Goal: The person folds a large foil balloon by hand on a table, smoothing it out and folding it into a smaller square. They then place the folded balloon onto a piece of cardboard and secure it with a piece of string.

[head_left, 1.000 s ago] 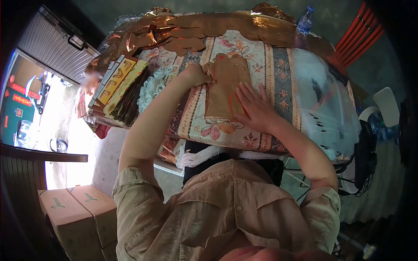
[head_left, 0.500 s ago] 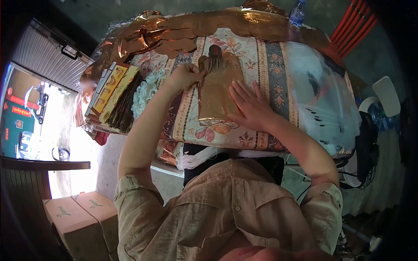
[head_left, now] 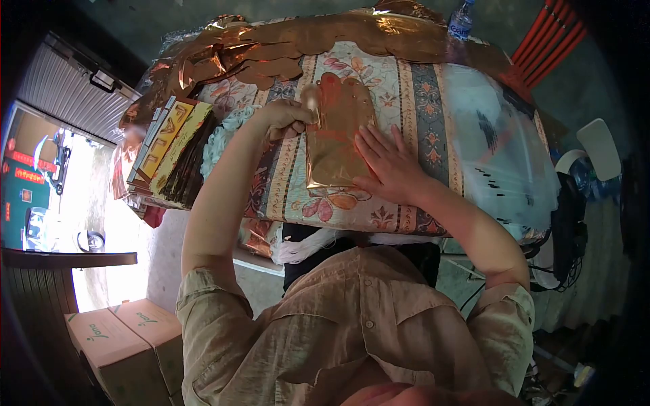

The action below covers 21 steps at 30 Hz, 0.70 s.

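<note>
A shiny copper-coloured foil piece [head_left: 338, 145] with a scalloped top edge lies flat on the patterned cloth [head_left: 433, 128]. My left hand [head_left: 286, 119] is closed at its upper left edge, fingers curled, with a lobe of the foil at the fingertips. My right hand [head_left: 391, 166] rests flat on its right side, fingers stretched out and pressing the foil to the table. To the left of my left hand is a heap of pale curled strips [head_left: 223, 142], partly hidden by my forearm.
A stack of printed packs marked FALL [head_left: 166, 152] stands at the left edge. More copper foil [head_left: 325, 37] runs along the back. A water bottle [head_left: 461, 20] stands at the back right, and clear plastic sheets [head_left: 497, 149] cover the right side. Cardboard boxes [head_left: 122, 331] sit on the floor.
My left hand has turned, its fingers curling more at the foil's edge. The foil's top has shifted, and the dark patch there is now reddish. My right hand has stayed in place.
</note>
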Motion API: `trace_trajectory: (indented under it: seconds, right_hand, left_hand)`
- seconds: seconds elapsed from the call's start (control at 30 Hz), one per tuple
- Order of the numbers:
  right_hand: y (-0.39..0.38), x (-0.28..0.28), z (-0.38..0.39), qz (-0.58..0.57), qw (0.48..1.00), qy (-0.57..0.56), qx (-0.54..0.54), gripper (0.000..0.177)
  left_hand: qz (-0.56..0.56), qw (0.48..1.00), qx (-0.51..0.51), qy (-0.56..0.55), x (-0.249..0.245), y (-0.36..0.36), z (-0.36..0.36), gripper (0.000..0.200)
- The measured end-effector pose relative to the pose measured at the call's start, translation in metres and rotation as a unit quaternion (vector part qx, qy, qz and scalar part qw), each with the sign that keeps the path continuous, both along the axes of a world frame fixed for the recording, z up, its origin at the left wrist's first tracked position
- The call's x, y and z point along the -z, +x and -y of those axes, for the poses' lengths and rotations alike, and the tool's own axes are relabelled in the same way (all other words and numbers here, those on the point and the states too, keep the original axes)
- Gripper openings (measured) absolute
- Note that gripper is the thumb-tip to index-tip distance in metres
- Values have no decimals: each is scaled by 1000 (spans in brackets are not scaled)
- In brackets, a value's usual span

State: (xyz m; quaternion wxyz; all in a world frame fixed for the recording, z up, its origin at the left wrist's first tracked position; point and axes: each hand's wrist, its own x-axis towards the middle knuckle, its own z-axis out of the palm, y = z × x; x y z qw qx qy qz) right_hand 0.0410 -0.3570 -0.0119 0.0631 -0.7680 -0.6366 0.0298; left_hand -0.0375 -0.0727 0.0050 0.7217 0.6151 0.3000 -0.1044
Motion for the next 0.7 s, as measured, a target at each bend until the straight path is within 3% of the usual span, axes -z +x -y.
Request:
trace_trajectory:
  seconds: [0.13, 0.2, 0.3, 0.4, 0.47, 0.5, 0.57, 0.6, 0.67, 0.7]
  right_hand:
    - [2, 3, -1, 6, 1000, 7, -4, 79]
    - [1, 1, -1, 5, 1000, -4, -3, 79]
    - [1, -1, -1, -11, 1000, -4, -5, 80]
    - [7, 3, -1, -41, 999, 4, -3, 76]
    - [13, 7, -6, -67, 991, 115, -1, 65]
    - [18, 1, -7, -67, 991, 115, 0, 65]
    - [29, -16, -8, -397, 904, 126, 95, 51]
    - [40, -8, -13, -398, 904, 127, 97, 51]
    - [65, 13, -25, -354, 887, 284, 88, 41]
    - [68, 1, -26, -354, 886, 286, 91, 41]
  left_hand:
    - [14, 997, -19, 71, -3, -1, 9, 31]
    - [35, 986, -15, 164, -8, -6, 16, 43]
    - [76, 972, -37, 221, -4, -10, 25, 30]
    - [33, 971, 7, 238, -16, -11, 29, 33]
    - [39, 969, -6, 243, -19, -13, 33, 31]
    - [43, 968, -18, 248, -19, -13, 35, 29]
    - [58, 968, -7, 243, -6, -13, 27, 27]
    - [73, 968, 3, 238, -6, -13, 26, 25]
    - [52, 968, 15, 244, -13, -17, 28, 27]
    - [31, 968, 24, 249, -17, -19, 32, 29]
